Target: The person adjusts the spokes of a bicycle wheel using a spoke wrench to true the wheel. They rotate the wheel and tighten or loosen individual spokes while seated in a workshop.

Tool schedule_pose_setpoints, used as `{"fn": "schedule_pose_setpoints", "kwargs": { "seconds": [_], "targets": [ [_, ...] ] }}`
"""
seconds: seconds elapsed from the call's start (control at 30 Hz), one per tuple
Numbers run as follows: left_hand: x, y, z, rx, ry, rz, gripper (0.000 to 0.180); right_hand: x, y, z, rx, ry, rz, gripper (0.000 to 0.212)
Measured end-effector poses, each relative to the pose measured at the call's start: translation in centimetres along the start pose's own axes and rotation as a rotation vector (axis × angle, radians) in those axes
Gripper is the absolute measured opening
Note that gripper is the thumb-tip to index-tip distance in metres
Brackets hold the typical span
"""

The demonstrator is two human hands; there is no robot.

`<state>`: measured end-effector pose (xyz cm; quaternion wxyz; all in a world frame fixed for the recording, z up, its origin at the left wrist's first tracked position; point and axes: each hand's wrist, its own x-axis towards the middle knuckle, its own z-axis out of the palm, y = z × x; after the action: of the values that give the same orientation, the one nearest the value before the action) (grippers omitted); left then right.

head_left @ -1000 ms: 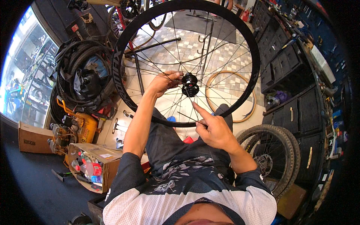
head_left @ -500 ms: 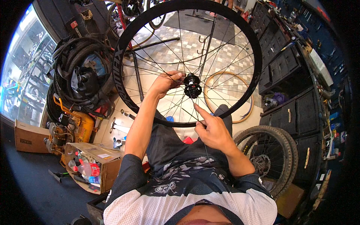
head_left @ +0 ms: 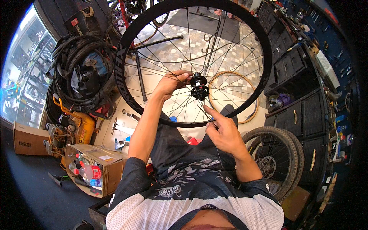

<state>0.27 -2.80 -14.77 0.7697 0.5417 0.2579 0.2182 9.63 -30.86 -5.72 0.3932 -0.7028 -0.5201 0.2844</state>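
The black, deep-rimmed, wire-spoked bicycle wheel point(head_left: 267, 50) with its flanged black hub point(head_left: 199, 92) was held tilted, a thin, straight wire spoke point(head_left: 219, 157) slanting below it.

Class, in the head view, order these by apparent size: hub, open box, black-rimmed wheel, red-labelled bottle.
1. Black-rimmed wheel
2. Open box
3. Hub and red-labelled bottle: too alike to rank.

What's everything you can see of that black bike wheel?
The round, black bicycle wheel has a deep, dull rim with grey lettering, thin dark spokes and a black hub. No tyre shows. Its face is toward the camera, its near edge over the person's legs. The left grip holds it beside the hub; whether the right grip touches it isn't clear.
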Motion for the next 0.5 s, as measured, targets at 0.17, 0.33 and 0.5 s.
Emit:
{"fn": "schedule_pose_setpoints", "kwargs": {
  "seconds": [0.17,0.33,0.5],
  "targets": [
    [0.0,-0.5,-0.2,0.018,-0.006,0.014,0.032,0.2,-1.1,0.4,-0.194,-0.001,-0.051,0.058],
    [-0.7,-0.3,0.2,-0.004,-0.021,0.005,0.032,2.0,-0.2,0.8,-0.456,0.042,-0.137,0.05],
    [-1.6,-0.2,0.3,-0.064,-0.078,0.038,0.032,5.1,0.1,0.9,-0.504,0.073,-0.165,0.037]
  ]
}}
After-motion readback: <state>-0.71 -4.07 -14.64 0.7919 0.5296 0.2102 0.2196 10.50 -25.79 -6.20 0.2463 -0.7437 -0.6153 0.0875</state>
